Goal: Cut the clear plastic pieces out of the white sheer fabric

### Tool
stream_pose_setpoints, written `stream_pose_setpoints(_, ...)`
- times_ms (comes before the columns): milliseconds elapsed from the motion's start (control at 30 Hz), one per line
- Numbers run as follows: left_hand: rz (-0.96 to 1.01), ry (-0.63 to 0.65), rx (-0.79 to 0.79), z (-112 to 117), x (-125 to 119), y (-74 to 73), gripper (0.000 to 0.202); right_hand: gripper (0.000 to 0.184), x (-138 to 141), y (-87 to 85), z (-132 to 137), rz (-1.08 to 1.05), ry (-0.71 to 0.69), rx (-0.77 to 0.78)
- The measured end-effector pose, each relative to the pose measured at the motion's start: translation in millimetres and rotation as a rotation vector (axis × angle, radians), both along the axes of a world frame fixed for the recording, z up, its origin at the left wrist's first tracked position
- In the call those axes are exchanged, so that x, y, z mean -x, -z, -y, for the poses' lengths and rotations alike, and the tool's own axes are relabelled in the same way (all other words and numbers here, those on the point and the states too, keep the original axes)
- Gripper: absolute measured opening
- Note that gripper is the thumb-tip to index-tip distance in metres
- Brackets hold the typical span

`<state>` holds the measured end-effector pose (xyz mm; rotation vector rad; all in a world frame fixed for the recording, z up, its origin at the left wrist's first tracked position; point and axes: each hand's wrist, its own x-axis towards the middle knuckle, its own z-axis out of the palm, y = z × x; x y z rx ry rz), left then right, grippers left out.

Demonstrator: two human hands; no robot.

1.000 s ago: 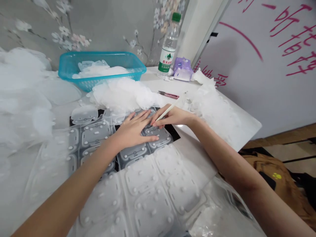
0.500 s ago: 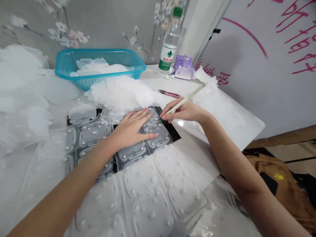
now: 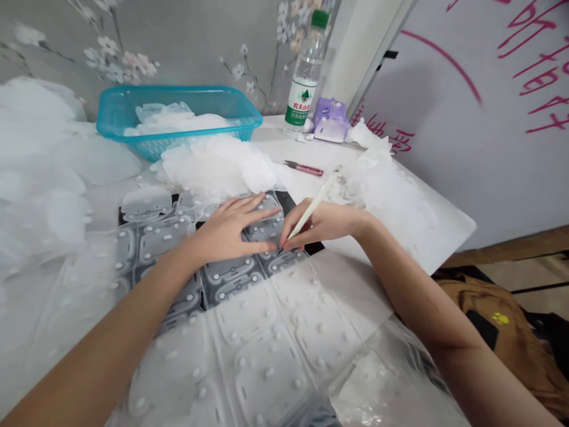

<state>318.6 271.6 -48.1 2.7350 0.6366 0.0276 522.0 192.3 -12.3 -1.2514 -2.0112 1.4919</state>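
A translucent moulded sheet (image 3: 267,326) of rounded rectangular pieces with small raised nubs drapes across the table toward me. Part of it lies over a black mat (image 3: 288,203). My left hand (image 3: 231,232) rests flat on the sheet, fingers spread, holding nothing. Just right of its thumb, my right hand (image 3: 315,223) pinches a slim white pen-shaped tool (image 3: 313,206). The tool slants with its upper end away from me. Its lower tip meets the sheet near the left thumb; the tip itself is too small to make out.
Loose translucent pieces (image 3: 217,166) are heaped behind my hands, before a blue basket (image 3: 178,140) holding more. Pink-handled thread snips (image 3: 306,168), a water bottle (image 3: 302,89) and a purple tissue pack (image 3: 331,120) stand or lie farther back. White scraps (image 3: 391,190) pile at right.
My right hand has moved toward me and slightly left, bringing the tool's tip beside the left thumb. The tool stands steeper. My left hand has shifted slightly left on the sheet.
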Motion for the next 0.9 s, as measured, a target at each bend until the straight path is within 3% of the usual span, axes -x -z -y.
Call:
stream_pose_setpoints(100,0.003,0.013,-0.008,1.7,0.1,-0.6,0.095,0.013,1.7,-1.7,0.8,0.007,-0.008,-0.023)
stream_pose_setpoints(333,-0.031,0.006,0.003,3.1,0.0,-1.5,0.097,0.011,8.6,-14.3,12.8,0.189,-0.058,-0.224)
stream_pose_setpoints(533,-0.043,0.003,0.007,2.6,-0.4,-2.6,0.095,0.008,-12.1,-20.2,18.3,0.234,0.11,-0.052)
stream_pose_setpoints(700,-0.116,0.05,0.123,-4.8,5.6,-12.1,0.104,0.009,-10.1,-22.5,17.1,0.063,0.169,-0.053)
stream_pose_setpoints(900,-0.171,0.058,0.162,-9.1,9.7,-15.3,0.113,0.013,34.4,-5.5,14.7,-0.213,0.453,-0.152)
